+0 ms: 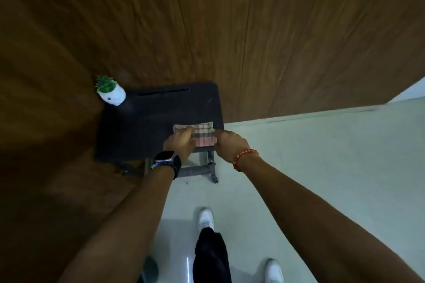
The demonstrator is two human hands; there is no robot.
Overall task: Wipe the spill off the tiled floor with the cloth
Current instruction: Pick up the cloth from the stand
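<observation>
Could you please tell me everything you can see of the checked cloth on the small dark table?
The checked cloth is a folded fabric rectangle with a plaid pattern in pink, beige and grey bands. It lies flat at the near right corner of the small dark table, reaching its edge. The left hand rests on its left part, fingers covering that end, while the right hand touches its right edge. Whether it is damp cannot be told; the image is blurred.

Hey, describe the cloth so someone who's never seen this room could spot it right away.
Find the small dark table standing against the wood-panelled wall. On its near right corner, between the two hands, lies the cloth, folded flat. It is the only checked, pinkish-grey thing there; the other item on the table is a white plant pot at the far left corner.
</observation>
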